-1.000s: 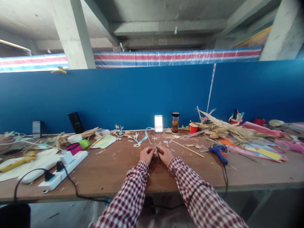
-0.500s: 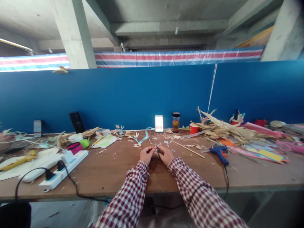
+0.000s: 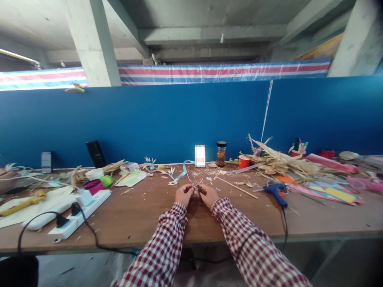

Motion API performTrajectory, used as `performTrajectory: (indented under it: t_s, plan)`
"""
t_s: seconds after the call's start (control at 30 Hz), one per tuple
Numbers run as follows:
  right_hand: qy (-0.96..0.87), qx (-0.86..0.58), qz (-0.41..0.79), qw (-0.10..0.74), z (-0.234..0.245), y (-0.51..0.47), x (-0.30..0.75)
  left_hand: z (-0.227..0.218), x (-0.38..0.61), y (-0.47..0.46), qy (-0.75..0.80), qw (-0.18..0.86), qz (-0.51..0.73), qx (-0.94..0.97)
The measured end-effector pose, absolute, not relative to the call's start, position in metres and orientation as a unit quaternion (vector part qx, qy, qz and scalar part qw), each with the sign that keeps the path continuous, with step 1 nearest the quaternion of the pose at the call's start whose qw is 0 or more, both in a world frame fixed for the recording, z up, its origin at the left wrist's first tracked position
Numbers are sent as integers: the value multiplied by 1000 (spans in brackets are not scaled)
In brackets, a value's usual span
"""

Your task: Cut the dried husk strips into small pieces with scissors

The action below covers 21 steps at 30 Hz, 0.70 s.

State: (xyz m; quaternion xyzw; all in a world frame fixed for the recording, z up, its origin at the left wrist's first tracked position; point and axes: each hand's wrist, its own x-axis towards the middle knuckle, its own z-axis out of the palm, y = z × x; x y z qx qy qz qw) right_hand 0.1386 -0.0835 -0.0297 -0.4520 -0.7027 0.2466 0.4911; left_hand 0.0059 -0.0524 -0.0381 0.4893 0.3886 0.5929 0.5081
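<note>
My right hand (image 3: 208, 194) is closed on a pair of dark scissors (image 3: 198, 189), whose blades point up and away from me. Close beside it, my left hand (image 3: 184, 194) is pinched, fingertips meeting near the blades. Whatever it pinches is too small to make out. Both hands are low over the brown tabletop (image 3: 143, 215). Just beyond them are pale scraps and a curling light blue ribbon (image 3: 180, 175).
A blue glue gun (image 3: 277, 193) and a thin stick (image 3: 237, 188) lie to the right, before a heap of dry husks (image 3: 278, 163). A lidded jar (image 3: 221, 154) stands at the back. Leftward are a white power strip (image 3: 80, 213) and a yellow glue gun (image 3: 24, 202).
The scissor blades look slightly more apart than before. Both hands stay in nearly the same place, and the things on the table have not moved.
</note>
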Motion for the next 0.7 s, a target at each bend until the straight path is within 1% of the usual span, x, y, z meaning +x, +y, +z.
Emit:
performTrajectory:
  t_s: [0.27,0.7]
  plan:
    - [-705,-449,250,489,-30,-83,138,-38,7,-53,388,524,588,479]
    - [-706,-448,248,489,-31,-82,139,-35,6,-55,392,521,585,483]
